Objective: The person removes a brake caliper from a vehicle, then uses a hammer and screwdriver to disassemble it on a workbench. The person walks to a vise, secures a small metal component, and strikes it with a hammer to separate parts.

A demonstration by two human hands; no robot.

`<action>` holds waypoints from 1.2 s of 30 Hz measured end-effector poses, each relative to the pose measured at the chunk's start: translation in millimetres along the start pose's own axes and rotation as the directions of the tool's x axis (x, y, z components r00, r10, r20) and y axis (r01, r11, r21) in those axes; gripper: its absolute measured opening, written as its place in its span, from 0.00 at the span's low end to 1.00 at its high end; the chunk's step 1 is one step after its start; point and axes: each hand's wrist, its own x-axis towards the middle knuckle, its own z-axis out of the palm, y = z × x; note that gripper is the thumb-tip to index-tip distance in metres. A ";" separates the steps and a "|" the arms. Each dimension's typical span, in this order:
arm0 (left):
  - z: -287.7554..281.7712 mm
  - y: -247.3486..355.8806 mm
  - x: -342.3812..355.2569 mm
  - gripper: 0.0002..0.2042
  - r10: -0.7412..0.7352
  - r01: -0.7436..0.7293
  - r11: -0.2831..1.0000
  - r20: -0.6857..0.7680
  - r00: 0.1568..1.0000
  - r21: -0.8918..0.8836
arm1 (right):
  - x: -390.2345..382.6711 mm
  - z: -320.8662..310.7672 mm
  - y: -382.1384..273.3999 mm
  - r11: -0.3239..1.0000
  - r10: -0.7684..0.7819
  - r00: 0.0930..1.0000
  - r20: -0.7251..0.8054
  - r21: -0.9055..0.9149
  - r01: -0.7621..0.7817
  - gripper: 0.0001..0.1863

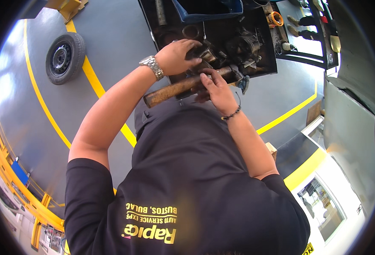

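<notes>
My left hand (179,58), with a silver watch on its wrist, reaches over a dark metal tray (269,59). Its fingers curl around a dark part among the greasy metal pieces; what they hold is mostly hidden. A long, rusty brown pipe (166,92) lies slantwise along the tray's near edge, its left end jutting toward my body. Around its middle closes my right hand (218,90), thumb on the near side. Close to my left fingertips sits a shiny round metal part (208,55). Beside the pipe's right end is a metal piece with a blue part (243,83).
A blue bin (208,16) stands at the tray's far side, near a metal ring (191,31) and greasy machine parts (245,44). A car wheel (65,58) lies on the grey floor at left. At far right, a person's legs (306,27) show behind a black rack (302,58).
</notes>
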 end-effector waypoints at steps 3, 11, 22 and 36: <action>4.6 18.9 24.9 0.35 -0.271 0.274 0.962 0.133 0.953 -0.006 | -7.1 3.0 0.0 0.996 -0.063 0.983 -0.174 0.056 0.073 0.21; 22.3 65.7 38.8 0.41 -0.493 0.493 0.870 0.029 0.870 -0.002 | -60.8 -54.4 -31.7 0.954 0.042 0.962 -0.270 0.297 0.042 0.13; 37.6 40.0 4.9 0.16 -0.453 0.332 0.827 -0.188 0.871 -0.453 | -77.5 -55.3 -29.1 0.501 -0.018 0.985 -0.169 0.851 0.155 0.08; -11.4 40.3 -16.6 0.14 -0.144 0.102 0.982 -0.275 0.951 -0.162 | -139.2 -111.7 -14.9 0.800 -0.215 0.973 0.081 0.587 0.128 0.24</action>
